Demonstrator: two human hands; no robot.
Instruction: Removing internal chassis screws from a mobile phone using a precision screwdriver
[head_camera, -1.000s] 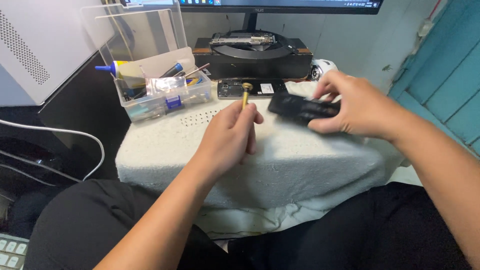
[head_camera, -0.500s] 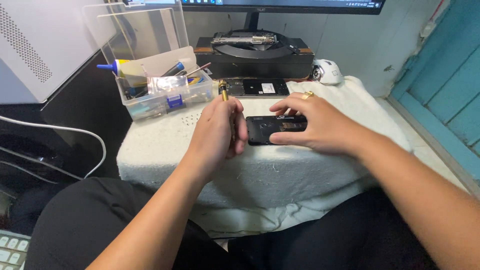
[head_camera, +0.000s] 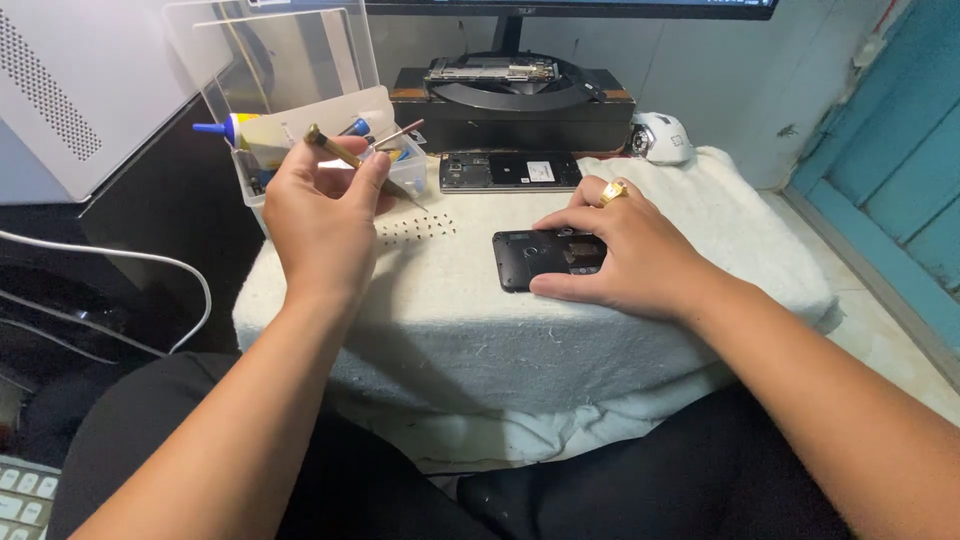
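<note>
Two hands work over a white cloth-covered tabletop. Left hand is raised, its fingers pinched shut on a brass-handled screwdriver tilted tip-down above a row of tiny screws. Right hand lies flat, fingers spread, pressing an opened black phone onto the cloth. A clear parts box stands behind.

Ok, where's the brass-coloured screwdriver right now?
In the head view, the slim brass-coloured screwdriver is raised in the left hand, left of centre, in front of the clear plastic parts box, tip pointing down-right toward the white cloth.
</note>
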